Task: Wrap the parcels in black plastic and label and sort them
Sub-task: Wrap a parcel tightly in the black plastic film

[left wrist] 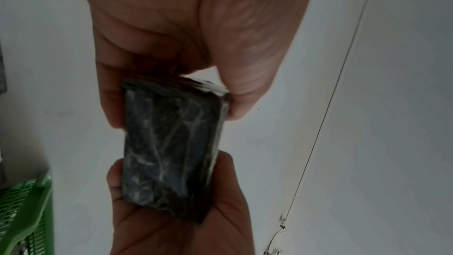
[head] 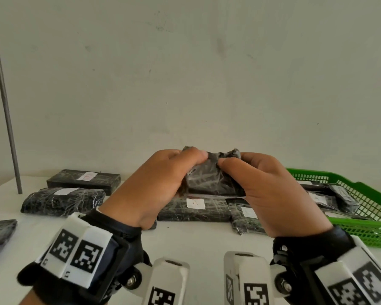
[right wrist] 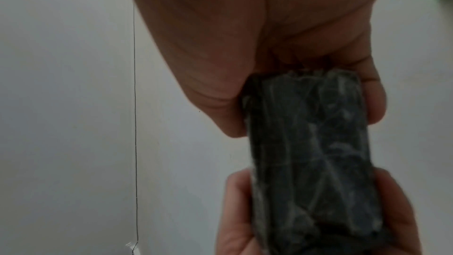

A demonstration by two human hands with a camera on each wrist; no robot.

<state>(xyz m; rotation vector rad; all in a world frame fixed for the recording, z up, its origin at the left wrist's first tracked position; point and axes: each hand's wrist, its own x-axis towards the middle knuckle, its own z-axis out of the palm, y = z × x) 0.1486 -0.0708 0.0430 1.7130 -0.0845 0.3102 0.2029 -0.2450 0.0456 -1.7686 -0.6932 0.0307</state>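
While the left hand (head: pixel 154 186) grips one end, the right hand (head: pixel 271 190) clasps the black-wrapped parcel (head: pixel 211 175).

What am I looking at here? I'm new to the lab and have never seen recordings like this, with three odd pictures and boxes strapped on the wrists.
No machine here: a person works with bare hands. The big picture comes from a camera on their head; the other two come from cameras on each wrist, the marked white boxes, looking along the palm at the fingers.

The left hand and right hand together hold a small parcel wrapped in black plastic, lifted above the white table. Each wrist view shows that parcel from underneath, pinched between thumb and fingers.

More wrapped parcels lie on the table, one with a label reading A. On the right, a green basket holds a few more. A grey rod stands at left.
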